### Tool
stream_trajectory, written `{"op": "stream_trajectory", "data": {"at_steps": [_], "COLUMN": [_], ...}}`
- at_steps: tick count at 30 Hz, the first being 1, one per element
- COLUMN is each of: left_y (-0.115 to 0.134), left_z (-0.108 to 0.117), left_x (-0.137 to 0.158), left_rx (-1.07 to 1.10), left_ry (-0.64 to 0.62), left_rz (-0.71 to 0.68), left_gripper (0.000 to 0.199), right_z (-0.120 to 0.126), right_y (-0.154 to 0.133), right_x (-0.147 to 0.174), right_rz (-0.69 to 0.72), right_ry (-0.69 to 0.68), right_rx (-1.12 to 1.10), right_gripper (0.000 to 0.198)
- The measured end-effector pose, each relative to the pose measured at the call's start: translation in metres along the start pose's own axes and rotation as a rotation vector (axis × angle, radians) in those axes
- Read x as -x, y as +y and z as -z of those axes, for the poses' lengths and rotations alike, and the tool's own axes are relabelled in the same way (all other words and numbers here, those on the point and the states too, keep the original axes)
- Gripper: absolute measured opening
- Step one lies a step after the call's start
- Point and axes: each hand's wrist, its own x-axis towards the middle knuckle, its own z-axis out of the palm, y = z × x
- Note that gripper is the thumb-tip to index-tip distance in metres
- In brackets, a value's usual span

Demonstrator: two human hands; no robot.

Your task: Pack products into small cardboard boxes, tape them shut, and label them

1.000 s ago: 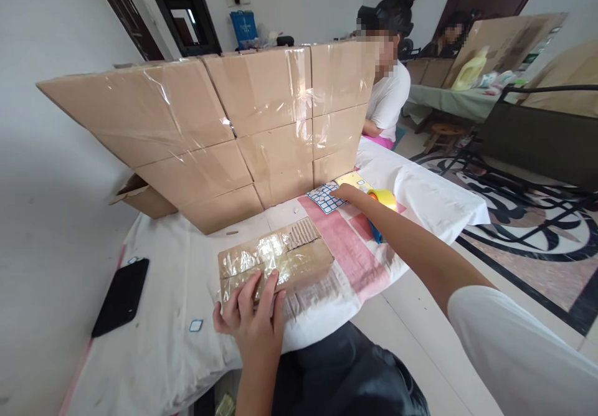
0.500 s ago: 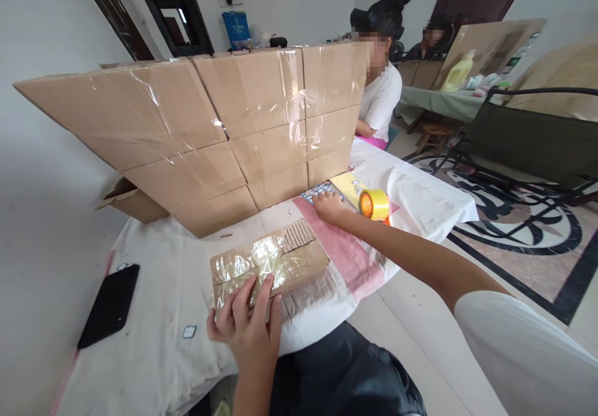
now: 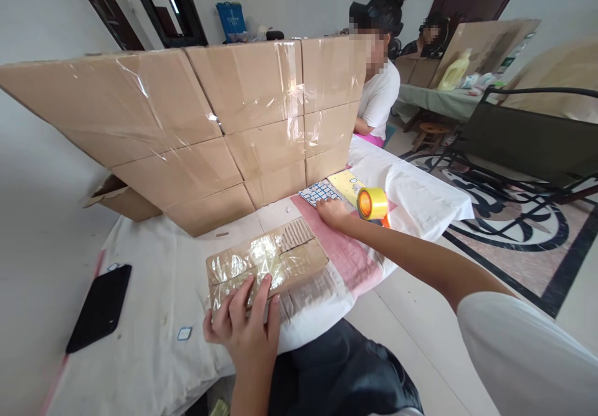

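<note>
On the white cloth a small cardboard box [image 3: 301, 257] lies flat, wrapped in shiny clear tape, with a strip of bare corrugated card on top. My left hand [image 3: 247, 322] rests over its near edge, fingers spread on the taped top. Farther right, my right hand [image 3: 332, 213] is at the near edge of a blue-and-white sheet [image 3: 320, 193] with a stone-like pattern. Its fingers are curled, and whatever is under them is hidden. Beside it are a yellow sheet [image 3: 346, 184] and a yellow tape roll [image 3: 372, 203] with an orange core.
A tall taped cardboard panel [image 3: 261, 117] stands across the table. To the left lie a black flat device [image 3: 99, 309] and a small blue-edged piece [image 3: 184, 333]. Behind the panel sits a person [image 3: 380, 86] in a white top. A folding chair [image 3: 537, 145] stands right.
My right hand has drawn back slightly toward me, its fingers now more curled, showing more of the patterned sheet. My left hand stays on the box. The view has shifted slightly.
</note>
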Motion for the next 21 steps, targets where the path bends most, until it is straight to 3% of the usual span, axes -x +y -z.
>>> {"op": "stream_trajectory", "data": {"at_steps": [11,21], "left_y": [-0.003,-0.003], "left_z": [-0.003,-0.002], "left_x": [0.002,0.001], "left_rx": [-0.015,-0.009], "left_ry": [0.036,0.047], "left_rz": [-0.027,-0.04], "left_gripper": [0.037,0.037], "right_z": [-0.006,-0.009], "right_y": [-0.006,-0.002], "right_x": [0.016,0.054], "right_rz": [-0.024,-0.007], "right_ry": [0.008,0.027], "right_rx": [0.039,0.03], "right_gripper": [0.037,0.031]}}
